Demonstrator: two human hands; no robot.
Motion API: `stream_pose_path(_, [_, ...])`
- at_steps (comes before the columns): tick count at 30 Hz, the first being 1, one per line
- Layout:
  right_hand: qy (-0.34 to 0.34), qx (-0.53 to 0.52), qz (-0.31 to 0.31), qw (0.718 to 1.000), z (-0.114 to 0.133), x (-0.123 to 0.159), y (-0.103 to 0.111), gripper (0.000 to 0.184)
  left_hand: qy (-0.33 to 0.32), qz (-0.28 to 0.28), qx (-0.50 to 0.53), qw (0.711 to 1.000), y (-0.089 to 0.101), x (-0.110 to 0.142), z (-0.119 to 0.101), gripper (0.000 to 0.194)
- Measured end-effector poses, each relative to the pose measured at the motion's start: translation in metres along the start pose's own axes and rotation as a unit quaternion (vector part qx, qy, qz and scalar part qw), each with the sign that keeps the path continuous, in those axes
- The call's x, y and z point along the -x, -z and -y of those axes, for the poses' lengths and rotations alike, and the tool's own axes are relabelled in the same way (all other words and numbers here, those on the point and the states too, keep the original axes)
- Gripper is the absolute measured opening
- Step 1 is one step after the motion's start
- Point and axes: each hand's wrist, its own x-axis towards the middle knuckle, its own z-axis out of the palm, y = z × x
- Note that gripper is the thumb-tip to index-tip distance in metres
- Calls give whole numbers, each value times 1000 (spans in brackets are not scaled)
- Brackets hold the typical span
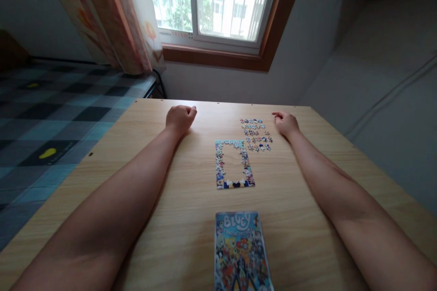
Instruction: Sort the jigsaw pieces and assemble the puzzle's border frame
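Note:
My left hand (pixel 180 119) rests closed on the table toward its far edge, left of the puzzle, with nothing visible in it. Beyond the loose jigsaw pieces (pixel 256 138) on their right side lies my right hand (pixel 286 123), its index finger stretched toward them without touching. Those pieces are laid out in rough rows. In the middle, a joined jigsaw border (pixel 219 163) forms an upright rectangle with bare wood inside. Closest to me lies a colourful puzzle box (pixel 241 250) lettered "BLUEY", its lower end cut off by the frame.
The wooden table (pixel 191 236) reaches to the wall below a barred window (pixel 225 4). On the left stands a bed with a checked cover (pixel 78 113), below an orange patterned curtain (pixel 116 18). A cable (pixel 385 100) runs along the right wall.

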Motion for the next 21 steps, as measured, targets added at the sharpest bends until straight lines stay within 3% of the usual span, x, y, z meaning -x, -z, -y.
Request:
stream_pose_path(5, [6, 51, 48, 998, 9, 3, -1, 40, 3, 3, -7, 1000, 1, -2, 3, 48])
stream_pose_path(14, [-37, 36, 91, 995, 20, 28, 1, 42, 0, 24, 11, 1000, 4, -4, 7, 48])
stream_pose_path(21, [-80, 10, 90, 993, 29, 38, 4, 40, 3, 46, 11, 999, 4, -7, 10, 46])
